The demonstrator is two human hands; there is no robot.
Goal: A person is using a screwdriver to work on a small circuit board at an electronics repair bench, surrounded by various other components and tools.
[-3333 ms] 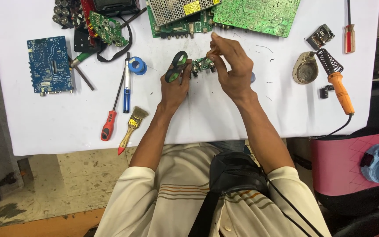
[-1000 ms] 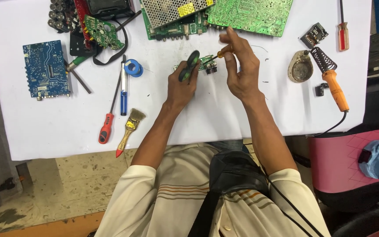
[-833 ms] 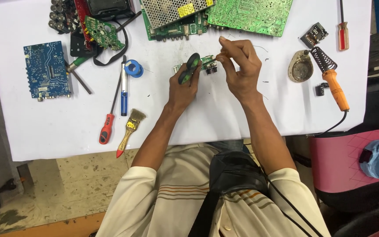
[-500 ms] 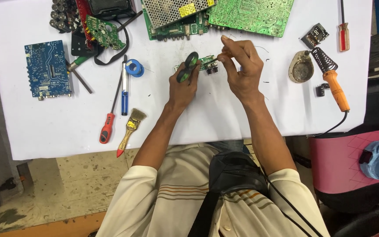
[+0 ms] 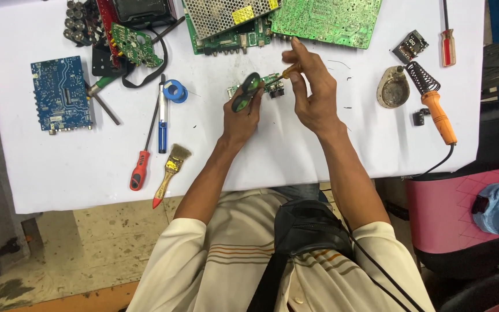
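Item in hand: a small green circuit board [image 5: 259, 85], held just above the white tabletop [image 5: 295, 150] near its middle. The left hand [image 5: 241, 118] is closed around the board's left end, its fingers wrapped over a dark oval part fixed there. The right hand [image 5: 313, 95] is closed in a pinch on a thin tool with an orange handle [image 5: 290, 70], apparently a small screwdriver, its tip set at the board's right end beside the black connectors; the tip itself is too small to read. Progress, judged from the layout: the board is lifted and gripped, the tool is applied, so work on the board is under way and not finished; no loosened part or screw can be made out beside it. Left of the hands lie a blue tape roll [image 5: 175, 91], a blue-handled tool [image 5: 162, 118], a red-handled screwdriver [image 5: 141, 164], a small paintbrush [image 5: 170, 172] and a blue circuit board [image 5: 60, 93]. At the far edge sit a large green circuit board [image 5: 327, 20] and a board with a perforated metal shield [image 5: 226, 17]. Right of the hands: a soldering iron with orange handle [image 5: 439, 115], untouched, with a coiled wire stand [image 5: 414, 75] beside it, and a second red-handled screwdriver [image 5: 447, 43].
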